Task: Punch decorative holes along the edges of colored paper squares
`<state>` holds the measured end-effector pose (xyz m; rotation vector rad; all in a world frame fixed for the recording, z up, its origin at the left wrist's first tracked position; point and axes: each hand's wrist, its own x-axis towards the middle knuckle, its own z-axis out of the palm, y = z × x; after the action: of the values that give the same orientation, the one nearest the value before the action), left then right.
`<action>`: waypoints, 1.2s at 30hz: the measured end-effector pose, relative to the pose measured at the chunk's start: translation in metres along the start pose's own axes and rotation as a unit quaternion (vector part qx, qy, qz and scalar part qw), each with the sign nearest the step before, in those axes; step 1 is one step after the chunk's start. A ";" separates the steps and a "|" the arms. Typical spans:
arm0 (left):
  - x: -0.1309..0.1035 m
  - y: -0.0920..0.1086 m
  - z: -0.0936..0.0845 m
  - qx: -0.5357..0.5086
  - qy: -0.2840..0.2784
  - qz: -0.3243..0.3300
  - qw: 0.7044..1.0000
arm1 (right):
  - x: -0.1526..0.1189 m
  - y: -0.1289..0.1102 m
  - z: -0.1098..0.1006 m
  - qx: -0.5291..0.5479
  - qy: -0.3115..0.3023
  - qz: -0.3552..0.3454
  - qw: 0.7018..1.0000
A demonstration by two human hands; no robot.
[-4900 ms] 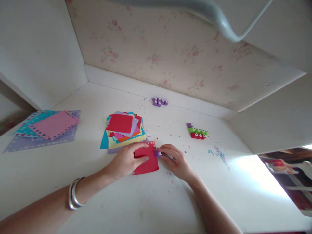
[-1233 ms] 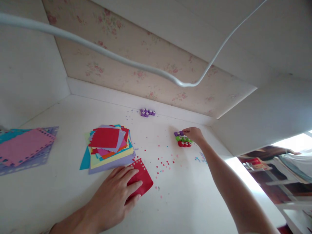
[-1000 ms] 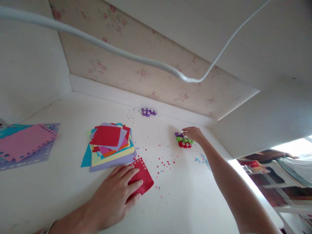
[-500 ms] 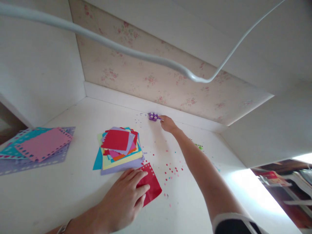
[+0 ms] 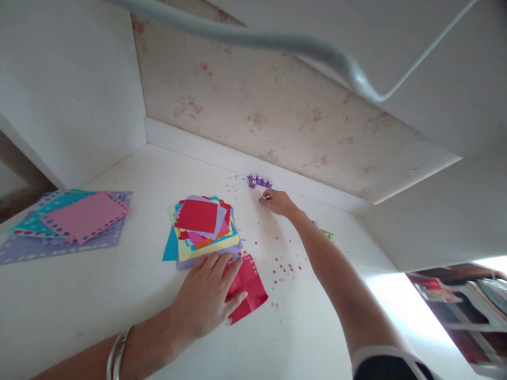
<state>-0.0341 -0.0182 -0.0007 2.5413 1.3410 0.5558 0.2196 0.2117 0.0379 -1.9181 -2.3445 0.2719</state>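
Note:
My left hand lies with its fingers spread on the left part of a red paper square, which has small holes along its top edge and crease lines. Farther off, my right hand pinches a small purple punch just above the white table. Beyond it, several like purple punches stand together near the wall. A stack of coloured papers, with a red sheet on top, sits beyond my left hand. Red and pink paper dots are scattered right of the red square.
Larger sheets with punched edges, a pink one on top, lie at the far left. Green punches are partly behind my right forearm. A pale cable crosses the upper view. Shelves with papers stand at the right.
My right hand has drawn one purple punch back from the group by the wall. My left hand's fingers have shifted left on the red square, uncovering more of it. The view has shifted slightly.

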 end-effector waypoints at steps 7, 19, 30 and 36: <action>0.002 0.001 0.005 -0.146 0.004 -0.031 0.989 | -0.080 -0.012 0.006 0.138 0.037 -0.012 0.990; 0.016 -0.005 -0.001 -0.351 -0.026 -0.086 0.932 | -0.209 -0.051 0.049 0.622 0.039 0.017 0.782; 0.020 -0.002 -0.008 -0.335 -0.038 -0.122 0.933 | -0.206 -0.046 0.061 0.584 0.081 0.006 0.808; 0.020 -0.003 -0.010 -0.342 -0.052 -0.127 0.930 | -0.206 -0.047 0.058 0.572 0.082 0.000 0.816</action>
<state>-0.0303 -0.0002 0.0120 1.7804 1.1495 0.6772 0.2047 -0.0033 -0.0016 -1.2090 -1.4081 1.1348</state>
